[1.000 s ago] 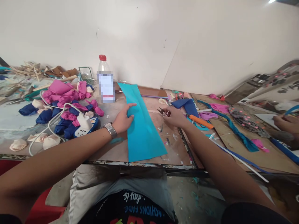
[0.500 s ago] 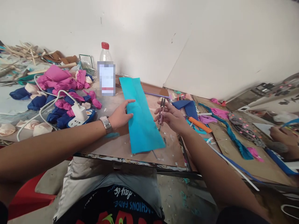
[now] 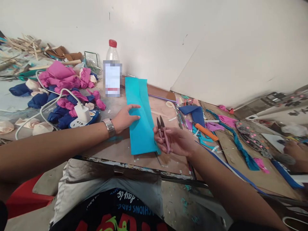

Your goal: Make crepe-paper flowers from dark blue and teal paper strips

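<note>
A long sheet of turquoise crepe paper [image 3: 141,128] lies on the table in front of me, with a lengthwise fold along its right side. My left hand [image 3: 127,118] rests on the sheet's left edge, thumb and index finger spread apart; its other fingers are partly hidden. In my right hand [image 3: 179,141] is a pair of thread snips [image 3: 164,136] with pinkish handles, held at the sheet's lower right edge. The two dark blades point away from me and stand apart. Part of the paper's right edge is hidden behind my right fingers.
To the left, crumpled pink, navy and cream paper pieces [image 3: 60,78] surround a power strip [image 3: 88,120] with a white charger. A bottle [image 3: 112,53] stands behind a blurred screen [image 3: 112,78]. An orange-handled cutter [image 3: 206,131] lies right. Another person's hand [image 3: 295,147] is far right.
My right hand has come lower and nearer, turning so the snips' open blades show. The paper's lower right corner has shifted inward to the left. My left hand stays on the sheet.
</note>
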`<state>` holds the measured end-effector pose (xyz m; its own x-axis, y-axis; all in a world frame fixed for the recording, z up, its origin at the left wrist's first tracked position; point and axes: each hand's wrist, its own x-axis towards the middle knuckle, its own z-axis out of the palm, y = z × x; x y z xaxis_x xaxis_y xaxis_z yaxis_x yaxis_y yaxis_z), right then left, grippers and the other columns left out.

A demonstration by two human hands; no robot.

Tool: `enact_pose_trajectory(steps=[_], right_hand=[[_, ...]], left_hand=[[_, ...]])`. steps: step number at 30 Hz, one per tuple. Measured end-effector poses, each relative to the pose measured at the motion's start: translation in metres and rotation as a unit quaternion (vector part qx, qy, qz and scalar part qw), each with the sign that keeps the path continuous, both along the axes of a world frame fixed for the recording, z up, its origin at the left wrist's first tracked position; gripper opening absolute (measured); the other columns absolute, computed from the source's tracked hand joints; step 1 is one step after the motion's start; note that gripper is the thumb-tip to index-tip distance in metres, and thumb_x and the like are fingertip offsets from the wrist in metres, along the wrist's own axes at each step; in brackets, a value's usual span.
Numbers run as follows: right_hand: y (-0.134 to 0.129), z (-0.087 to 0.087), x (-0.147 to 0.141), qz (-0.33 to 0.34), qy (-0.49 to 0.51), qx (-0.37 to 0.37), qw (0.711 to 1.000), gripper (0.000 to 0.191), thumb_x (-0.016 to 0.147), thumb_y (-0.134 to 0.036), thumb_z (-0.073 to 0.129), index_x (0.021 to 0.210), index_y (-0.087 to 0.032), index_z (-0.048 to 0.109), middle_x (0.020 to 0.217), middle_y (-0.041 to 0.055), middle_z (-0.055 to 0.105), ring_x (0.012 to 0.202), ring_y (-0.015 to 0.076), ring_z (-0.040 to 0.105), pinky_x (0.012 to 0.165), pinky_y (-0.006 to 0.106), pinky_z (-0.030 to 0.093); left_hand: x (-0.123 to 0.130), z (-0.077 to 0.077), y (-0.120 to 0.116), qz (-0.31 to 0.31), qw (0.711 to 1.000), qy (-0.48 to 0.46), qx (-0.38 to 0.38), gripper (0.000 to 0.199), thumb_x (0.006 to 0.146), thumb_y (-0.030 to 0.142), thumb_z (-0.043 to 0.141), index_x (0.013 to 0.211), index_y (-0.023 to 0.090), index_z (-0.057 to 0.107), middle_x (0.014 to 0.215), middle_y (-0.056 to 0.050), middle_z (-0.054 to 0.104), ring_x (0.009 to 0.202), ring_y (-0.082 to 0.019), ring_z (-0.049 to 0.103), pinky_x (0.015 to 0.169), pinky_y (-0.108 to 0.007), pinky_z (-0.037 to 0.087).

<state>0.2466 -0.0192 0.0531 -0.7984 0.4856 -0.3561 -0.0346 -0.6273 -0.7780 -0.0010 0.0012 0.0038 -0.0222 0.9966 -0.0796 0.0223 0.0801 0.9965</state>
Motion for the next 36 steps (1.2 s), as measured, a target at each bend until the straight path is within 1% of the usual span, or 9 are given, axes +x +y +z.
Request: enact_pose_trajectory(steps=[5,6,8,10,13,15,20,24,36], right_hand=[[-0.038,-0.011,0.011,-0.022,-0.023,-0.01,0.999,0.036,0.086,-0.037,0.082,0.11,-0.016,0.065,0.083,0.0012,0.067,0.075,0.0153,0.074,0.064,0.023,0.059],[-0.047,-0.015,0.015,-0.02,-0.019,-0.015,1.0,0.039,0.085,-0.04,0.083,0.109,-0.016,0.064,0.082,0.0006,0.066,0.074,0.0154,0.075,0.06,0.02,0.057],[-0.064,-0.023,0.021,0.025,-0.011,-0.041,0.999,0.047,0.083,-0.049,0.084,0.11,-0.017,0.062,0.081,0.0012,0.067,0.072,0.0176,0.077,0.047,0.015,0.05],[-0.081,-0.031,0.025,0.077,-0.008,-0.075,0.994,0.054,0.082,-0.054,0.083,0.113,-0.017,0.059,0.081,0.0031,0.069,0.068,0.019,0.077,0.043,0.015,0.048],[-0.102,-0.042,0.023,0.098,0.003,-0.114,0.989,0.056,0.082,-0.059,0.08,0.111,-0.017,0.057,0.071,0.0003,0.067,0.062,0.019,0.075,0.045,0.016,0.05],[-0.111,-0.047,0.02,0.101,0.018,-0.129,0.986,0.054,0.085,-0.061,0.077,0.11,-0.018,0.056,0.07,0.0006,0.067,0.061,0.0194,0.075,0.049,0.018,0.052],[-0.118,-0.049,0.009,0.077,0.026,-0.147,0.986,0.056,0.087,-0.061,0.074,0.114,-0.016,0.055,0.074,0.0033,0.071,0.062,0.0186,0.076,0.053,0.019,0.055],[-0.117,-0.043,0.002,0.023,0.03,-0.14,0.989,0.052,0.091,-0.06,0.07,0.115,-0.016,0.055,0.078,0.004,0.071,0.061,0.0178,0.076,0.046,0.015,0.051],[-0.115,-0.043,-0.009,-0.002,0.058,-0.126,0.99,0.049,0.096,-0.066,0.058,0.109,-0.019,0.051,0.078,0.0011,0.069,0.065,0.0179,0.077,0.044,0.013,0.048]], left_hand=[[0.001,0.001,0.001,0.007,1.0,-0.012,-0.014,0.052,0.074,0.024,0.079,0.125,0.019,0.07,0.118,-0.009,0.072,0.101,-0.025,0.068,0.079,-0.034,0.059],[0.001,0.001,0.0,0.005,1.0,-0.016,-0.017,0.053,0.073,0.024,0.08,0.125,0.019,0.07,0.116,-0.009,0.072,0.1,-0.026,0.068,0.079,-0.035,0.06],[0.002,0.002,0.0,0.0,0.999,-0.026,-0.025,0.056,0.072,0.023,0.081,0.126,0.019,0.07,0.114,-0.009,0.073,0.096,-0.026,0.069,0.08,-0.038,0.061],[0.002,0.002,-0.001,-0.001,0.998,-0.044,-0.035,0.06,0.072,0.021,0.081,0.131,0.02,0.067,0.115,-0.01,0.072,0.094,-0.026,0.071,0.082,-0.042,0.061],[0.003,0.002,-0.001,0.0,0.997,-0.069,-0.04,0.065,0.073,0.019,0.08,0.135,0.022,0.063,0.117,-0.011,0.071,0.092,-0.028,0.072,0.083,-0.046,0.062],[0.003,0.001,-0.001,0.002,0.996,-0.074,-0.038,0.065,0.073,0.017,0.079,0.136,0.022,0.061,0.117,-0.011,0.071,0.09,-0.026,0.072,0.08,-0.044,0.063],[0.001,0.003,-0.001,-0.006,0.997,-0.07,-0.038,0.067,0.074,0.019,0.08,0.138,0.023,0.058,0.103,-0.007,0.071,0.079,-0.021,0.069,0.067,-0.034,0.061],[0.001,0.008,-0.002,0.0,0.997,-0.072,-0.038,0.066,0.073,0.016,0.078,0.136,0.022,0.057,0.094,-0.005,0.069,0.071,-0.019,0.067,0.059,-0.03,0.057],[0.002,0.009,-0.003,0.014,0.997,-0.07,-0.041,0.064,0.069,0.015,0.076,0.13,0.023,0.058,0.08,0.001,0.06,0.063,-0.014,0.058,0.055,-0.024,0.048]])
